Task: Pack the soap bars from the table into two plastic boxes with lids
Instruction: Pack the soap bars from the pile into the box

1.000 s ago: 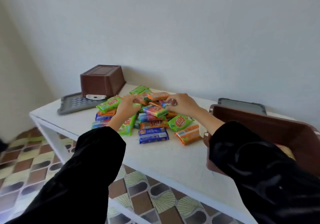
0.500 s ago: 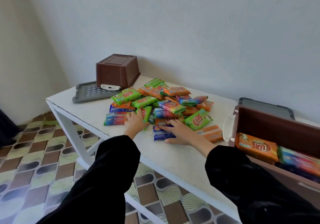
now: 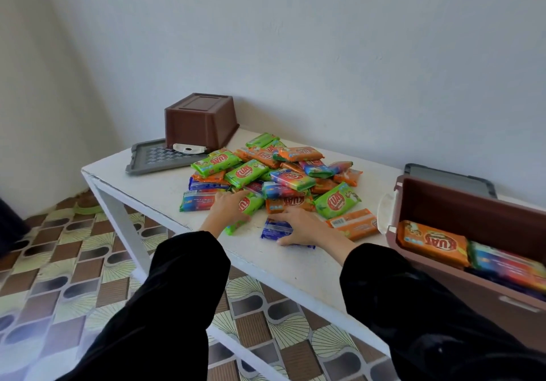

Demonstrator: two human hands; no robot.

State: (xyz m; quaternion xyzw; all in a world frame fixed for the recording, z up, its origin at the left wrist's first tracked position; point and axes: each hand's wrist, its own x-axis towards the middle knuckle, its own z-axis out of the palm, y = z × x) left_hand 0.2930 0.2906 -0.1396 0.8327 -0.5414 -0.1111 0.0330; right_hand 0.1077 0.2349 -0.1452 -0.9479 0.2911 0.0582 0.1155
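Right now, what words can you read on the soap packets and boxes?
"KUAT": upside down on the orange soap bar in the open brown box.
"KUAT": upside down on the orange packet in the pile.
Red logos on the green packets: tilted, too blurred to be sure.
Barcode on the lone orange packet: too small.
Print on the blue packet: blurred.

The person wears a black garment with long, loose sleeves. The left sleeve [image 3: 165, 307] looks matte and deep black, broad along the forearm, and ends in a wide, rounded cuff at the wrist. The right sleeve [image 3: 413, 315] is of the same cloth, with soft folds and creases that catch a faint grey sheen, and its cuff is likewise wide. A short stretch of bare wrist shows beyond each cuff. The left hand [image 3: 229, 208] and right hand [image 3: 301, 227] are bare.
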